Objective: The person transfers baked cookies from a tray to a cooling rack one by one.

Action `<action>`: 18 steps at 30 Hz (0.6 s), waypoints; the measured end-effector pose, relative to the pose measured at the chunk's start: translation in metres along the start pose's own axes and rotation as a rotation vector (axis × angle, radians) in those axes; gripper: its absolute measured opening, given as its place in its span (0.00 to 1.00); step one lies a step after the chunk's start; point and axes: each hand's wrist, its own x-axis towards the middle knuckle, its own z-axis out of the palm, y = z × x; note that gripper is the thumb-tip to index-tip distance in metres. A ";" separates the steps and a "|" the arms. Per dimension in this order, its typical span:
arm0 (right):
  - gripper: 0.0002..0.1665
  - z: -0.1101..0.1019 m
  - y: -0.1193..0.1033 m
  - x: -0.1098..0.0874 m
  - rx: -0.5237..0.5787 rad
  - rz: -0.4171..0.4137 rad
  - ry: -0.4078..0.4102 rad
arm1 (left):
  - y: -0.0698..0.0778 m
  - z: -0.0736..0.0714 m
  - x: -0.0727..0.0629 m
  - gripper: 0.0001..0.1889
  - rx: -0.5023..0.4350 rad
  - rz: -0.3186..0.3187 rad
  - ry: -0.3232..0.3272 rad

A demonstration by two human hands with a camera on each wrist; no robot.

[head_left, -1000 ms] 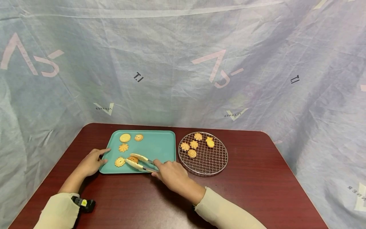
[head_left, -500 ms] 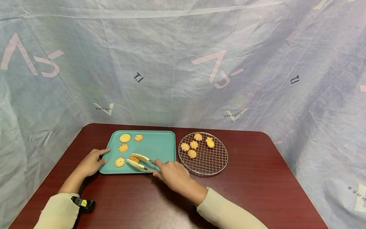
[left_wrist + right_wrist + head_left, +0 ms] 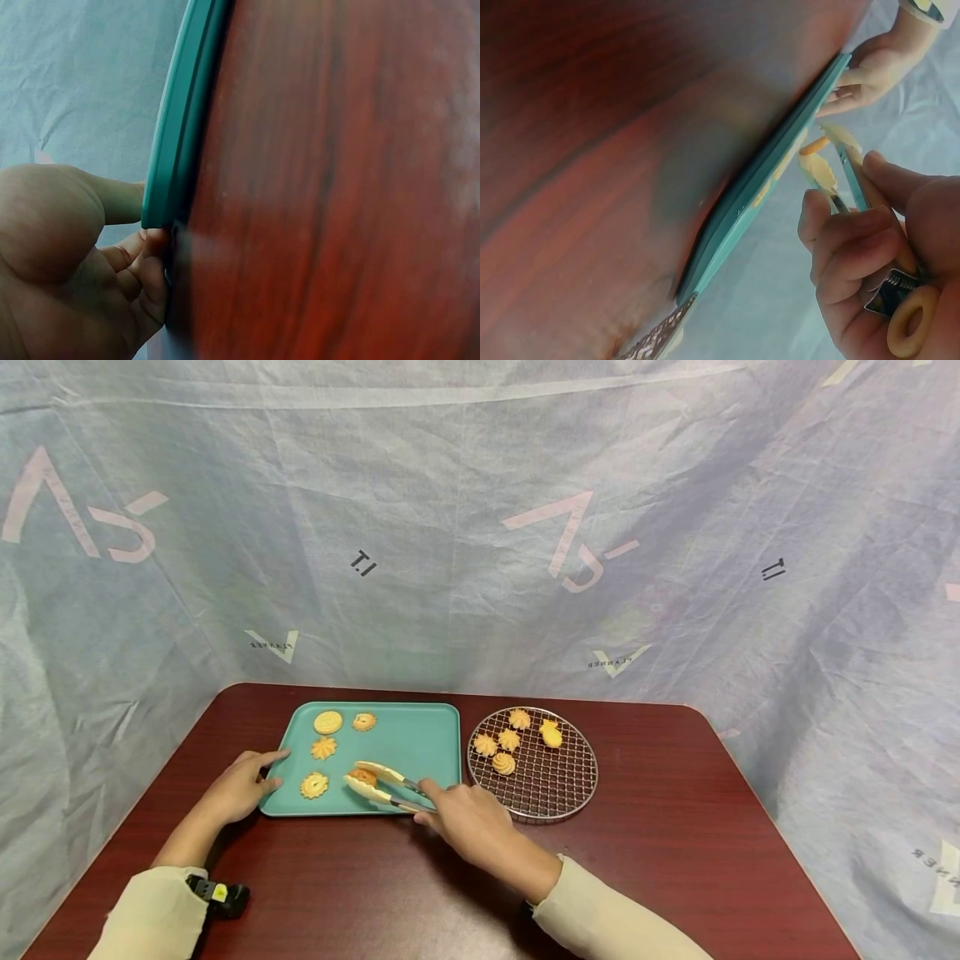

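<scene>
My right hand (image 3: 474, 820) grips cream-tipped tongs (image 3: 381, 771), whose tips pinch a browned cookie (image 3: 363, 777). In the right wrist view that cookie (image 3: 814, 145) sits between the tips, raised above the teal tray (image 3: 420, 747). The ring at the handle end of the tongs (image 3: 913, 322) shows below my curled fingers. At the tray's left side, my left hand (image 3: 236, 787) holds the rim; in the left wrist view the thumb lies against the rim (image 3: 169, 165) and the other fingers curl below it. A round flower-edged cookie (image 3: 314, 785) lies left of the tong tips.
Further back on the tray lie a round cookie (image 3: 327, 722), a small cookie (image 3: 364, 721) and a star-shaped one (image 3: 324, 747). Right of the tray, a round wire rack (image 3: 551, 785) bears several piped cookies (image 3: 504, 763) and a yellow fruit-shaped one (image 3: 551, 734). A cloth backdrop hangs behind the table.
The tongs have lifted slightly and shifted right with the browned cookie between their tips, away from the flower-edged cookie. My left hand stays at the tray's rim.
</scene>
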 end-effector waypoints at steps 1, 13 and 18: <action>0.22 -0.001 0.001 -0.001 0.005 -0.002 0.001 | 0.000 0.000 0.000 0.27 0.000 0.000 0.000; 0.23 -0.008 0.011 -0.014 0.039 0.014 0.011 | -0.001 0.000 0.000 0.27 -0.003 -0.007 -0.006; 0.25 -0.012 0.017 -0.019 0.055 0.036 0.018 | -0.001 0.000 0.001 0.27 0.004 -0.005 -0.007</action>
